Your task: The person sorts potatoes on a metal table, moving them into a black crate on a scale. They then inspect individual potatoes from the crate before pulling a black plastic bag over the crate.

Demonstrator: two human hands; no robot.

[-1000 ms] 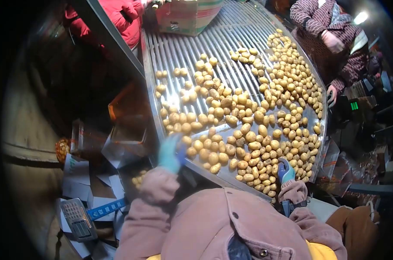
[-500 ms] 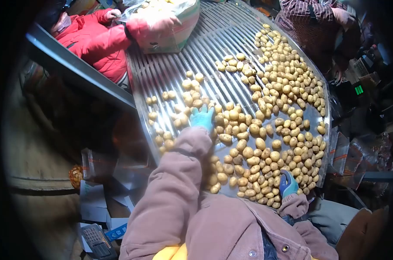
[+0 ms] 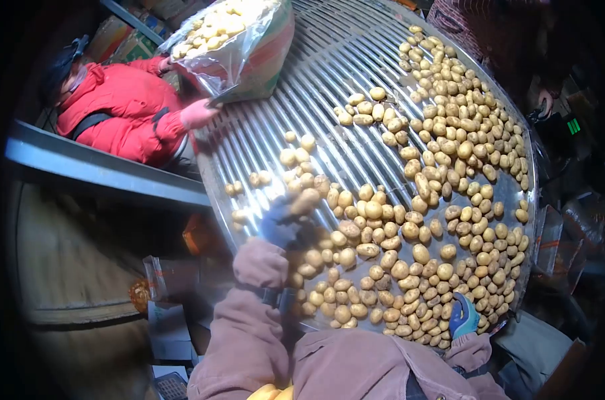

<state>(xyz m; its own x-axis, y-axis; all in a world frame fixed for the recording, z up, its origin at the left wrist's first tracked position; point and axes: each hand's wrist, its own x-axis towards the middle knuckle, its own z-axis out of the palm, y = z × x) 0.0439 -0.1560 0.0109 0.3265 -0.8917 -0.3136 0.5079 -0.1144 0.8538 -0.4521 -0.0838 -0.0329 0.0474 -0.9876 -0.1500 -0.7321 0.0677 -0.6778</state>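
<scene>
My left hand (image 3: 280,225), in a blue-green glove, is smeared by motion over the left part of the slatted metal table. A blurred potato (image 3: 305,202) is at its fingertips and appears gripped. More potatoes (image 3: 372,209) lie just right of that hand. My right hand (image 3: 464,316), gloved in blue and teal, rests at the near right edge of the potato pile. Its fingers are loosely bent and partly hidden, with no potato visible in them.
The slatted metal table (image 3: 346,47) has a curved right rim, with potatoes heaped along it. A person in a red jacket (image 3: 126,120) stands at the left beside a lined sack (image 3: 266,63) of potatoes. A metal beam (image 3: 109,167) crosses the left side. Another person's checked sleeve (image 3: 459,27) shows at upper right.
My left hand has pulled back toward me and left, off the potatoes it lay on. The person in red has drawn back an arm, and the sack now tilts. My view has shifted slightly.
</scene>
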